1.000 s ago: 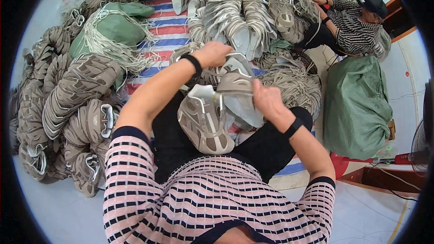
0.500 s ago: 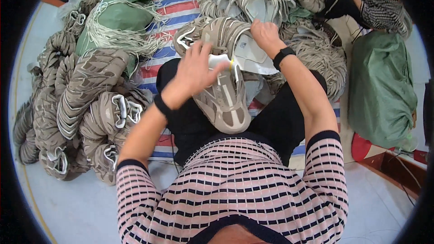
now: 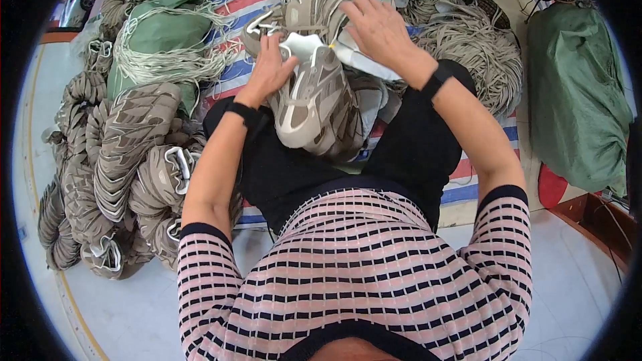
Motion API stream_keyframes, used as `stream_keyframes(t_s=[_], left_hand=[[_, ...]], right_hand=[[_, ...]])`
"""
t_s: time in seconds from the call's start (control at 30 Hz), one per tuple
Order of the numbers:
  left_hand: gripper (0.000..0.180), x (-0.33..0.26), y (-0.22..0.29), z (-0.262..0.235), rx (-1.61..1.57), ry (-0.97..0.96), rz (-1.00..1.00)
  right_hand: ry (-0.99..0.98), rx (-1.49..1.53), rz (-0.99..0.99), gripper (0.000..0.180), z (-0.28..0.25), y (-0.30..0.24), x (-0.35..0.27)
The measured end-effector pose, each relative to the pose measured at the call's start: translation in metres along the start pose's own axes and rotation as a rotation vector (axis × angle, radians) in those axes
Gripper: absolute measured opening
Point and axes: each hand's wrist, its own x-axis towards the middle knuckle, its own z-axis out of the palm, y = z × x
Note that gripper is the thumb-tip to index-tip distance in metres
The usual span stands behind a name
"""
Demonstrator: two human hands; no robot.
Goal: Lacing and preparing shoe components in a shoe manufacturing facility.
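A red, white and blue striped sheet (image 3: 461, 167) runs beneath the work from the upper middle of the frame, with a large green sack (image 3: 578, 93) at the upper right and a heap of brown shoe uppers (image 3: 134, 154) piled along the left. Smaller than these, a mound of pale, thin-edged pieces (image 3: 468, 60) lies at the upper right of centre, and a green bundle draped with pale cords (image 3: 170, 33) sits at the upper left. Just above the middle of the frame, between the person's dark-clad knees, is the front shoe upper (image 3: 304, 103), its toe toward the bottom and its white-lined opening toward the top, against more nested uppers (image 3: 311, 10). Half a second ago its toe pointed toward the lower right; now it is turned to the lower left. The left hand (image 3: 271, 70), which was raised over the opening, has come down to its left edge, thumb apart from fingers; whether it pinches the edge I cannot tell. The right hand (image 3: 384, 33) now lies with extended fingers over the nested uppers, above a pale flat piece (image 3: 364, 63); its hold is hidden. This suggests the front upper is being adjusted against its neighbours, not carried. Smallest is a yellow mark (image 3: 331, 45) beside the opening.
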Motion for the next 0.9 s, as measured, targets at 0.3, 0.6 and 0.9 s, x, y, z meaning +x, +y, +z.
stream_keyframes(t_s=[0.3, 0.6, 0.9], left_hand=[[0.068, 0.051, 0.03, 0.01, -0.469, -0.134, -0.308], [0.021, -0.042, -0.076, 0.028, -1.029, 0.096, -1.074], [0.072, -0.048, 0.0, 0.072, -0.951, -0.183, -0.678]], right_hand=[[-0.737, 0.975, 1.018, 0.076, 0.016, -0.022, 0.001], [-0.704, 1.197, 1.071, 0.037, 0.038, 0.01, 0.012], [-0.952, 1.062, 0.994, 0.048, 0.02, 0.024, -0.006]])
